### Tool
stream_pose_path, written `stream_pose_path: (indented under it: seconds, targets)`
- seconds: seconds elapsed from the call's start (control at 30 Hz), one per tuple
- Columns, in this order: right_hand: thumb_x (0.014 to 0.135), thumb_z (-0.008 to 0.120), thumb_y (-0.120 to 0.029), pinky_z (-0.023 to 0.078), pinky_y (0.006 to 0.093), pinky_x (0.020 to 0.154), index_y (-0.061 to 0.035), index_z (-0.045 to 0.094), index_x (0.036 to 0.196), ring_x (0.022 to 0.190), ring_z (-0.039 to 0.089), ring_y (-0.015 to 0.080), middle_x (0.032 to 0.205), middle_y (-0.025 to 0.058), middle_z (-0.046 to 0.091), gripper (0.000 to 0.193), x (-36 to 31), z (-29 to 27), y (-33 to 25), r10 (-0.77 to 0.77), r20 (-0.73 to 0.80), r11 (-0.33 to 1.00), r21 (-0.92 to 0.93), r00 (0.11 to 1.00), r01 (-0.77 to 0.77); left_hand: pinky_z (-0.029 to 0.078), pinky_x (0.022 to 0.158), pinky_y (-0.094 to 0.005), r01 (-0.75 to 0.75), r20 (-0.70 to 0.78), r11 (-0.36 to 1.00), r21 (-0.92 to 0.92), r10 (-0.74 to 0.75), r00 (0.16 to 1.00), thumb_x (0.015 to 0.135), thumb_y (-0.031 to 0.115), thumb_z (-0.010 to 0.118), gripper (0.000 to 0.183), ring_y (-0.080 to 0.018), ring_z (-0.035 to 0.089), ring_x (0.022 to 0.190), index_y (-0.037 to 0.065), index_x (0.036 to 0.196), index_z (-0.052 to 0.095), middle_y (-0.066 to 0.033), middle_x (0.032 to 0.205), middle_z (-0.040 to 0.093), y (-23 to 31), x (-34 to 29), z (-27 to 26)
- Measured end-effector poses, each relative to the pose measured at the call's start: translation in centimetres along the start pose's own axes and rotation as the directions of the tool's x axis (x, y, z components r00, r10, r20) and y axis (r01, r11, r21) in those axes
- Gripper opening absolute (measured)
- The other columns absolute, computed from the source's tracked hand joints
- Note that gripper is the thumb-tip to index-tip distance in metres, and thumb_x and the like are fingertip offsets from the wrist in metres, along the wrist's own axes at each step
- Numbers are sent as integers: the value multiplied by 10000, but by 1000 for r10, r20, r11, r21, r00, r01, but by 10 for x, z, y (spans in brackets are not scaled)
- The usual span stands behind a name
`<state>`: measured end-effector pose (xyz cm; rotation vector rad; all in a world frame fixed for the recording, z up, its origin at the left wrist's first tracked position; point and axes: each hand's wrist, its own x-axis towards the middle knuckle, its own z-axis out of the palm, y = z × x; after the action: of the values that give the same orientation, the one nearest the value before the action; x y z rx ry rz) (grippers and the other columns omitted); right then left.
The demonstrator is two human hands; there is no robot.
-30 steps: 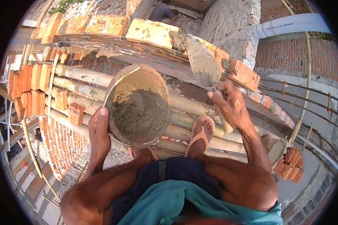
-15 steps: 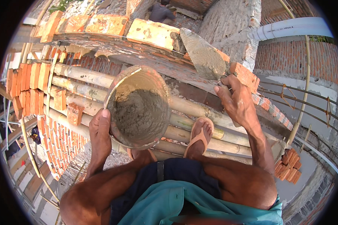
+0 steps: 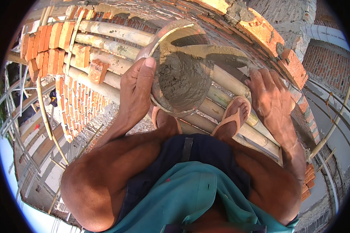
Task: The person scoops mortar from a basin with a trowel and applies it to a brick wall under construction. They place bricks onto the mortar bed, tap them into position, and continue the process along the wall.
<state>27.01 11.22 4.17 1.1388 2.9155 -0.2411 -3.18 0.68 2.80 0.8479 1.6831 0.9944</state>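
Note:
My left hand (image 3: 138, 83) grips the left rim of a bucket (image 3: 144, 54), its thumb on top of the edge. Wet grey mortar (image 3: 182, 79) fills the lower part of the bucket, which leans over the bamboo poles. My right hand (image 3: 270, 93) is closed round the handle of a trowel (image 3: 229, 54); the handle itself is mostly hidden by the fingers. The trowel's mortar-smeared blade reaches over the right rim, its tip inside the bucket above the mortar. Beyond lies a brick wall (image 3: 260, 31) with a dab of mortar (image 3: 240, 11) between bricks on its top course.
Bamboo poles (image 3: 116, 48) form the platform under my sandalled feet (image 3: 235, 114). Stacked bricks (image 3: 46, 39) stand at the left, with two loose bricks nearby. A single brick (image 3: 293, 68) sits on the wall's right end. A white pipe (image 3: 326, 35) and steel bars (image 3: 330, 103) are at the right.
The trowel has come from the wall top down to the bucket, with my right hand lowered. My left hand still holds the bucket. The view has swung, shifting the wall up and right.

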Motion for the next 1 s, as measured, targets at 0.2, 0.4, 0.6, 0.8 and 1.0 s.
stream_pose_path:
  seconds: [0.2,0.4,0.6,0.8,1.0]
  targets:
    - [853,692,-109,592,413,756,25,686,974,838,722,315,848,174,683,181,19,39,-21,-215,321,977,68,922,204,454,722,-257,-46,-13,994,99,48,999,1156,369,443,459,-62,540,815,-17,1061,671,1,876,640,-2,-7,13]
    - [888,710,-103,564,505,771,62,690,995,859,709,434,901,236,714,198,8,31,-14,-213,473,854,515,855,-73,420,719,-281,-116,-142,987,111,131,981,1156,376,434,472,-74,473,797,-18,1024,659,7,866,603,-4,-10,8]
    - [913,733,-129,555,471,775,30,744,1028,853,713,408,901,232,730,197,12,45,-1,-197,347,714,692,917,-109,443,773,-270,-40,-209,998,58,51,977,1155,376,432,494,-83,521,856,-38,1074,689,-21,921,653,-11,-4,-9]
    - [877,790,-127,523,423,698,47,748,1006,747,700,321,853,203,732,221,25,10,27,-94,310,577,791,946,-203,471,803,-276,38,-355,986,-160,-93,930,1155,406,410,530,-95,562,876,-42,1133,692,-46,981,692,-20,4,-29]
    - [918,756,-108,529,420,654,75,708,1072,738,712,325,889,212,729,244,70,-26,28,311,15,792,549,950,-268,485,835,-302,72,-354,967,-243,-157,922,1156,411,394,553,-119,574,896,-64,1209,670,-69,1025,697,-26,3,-42]
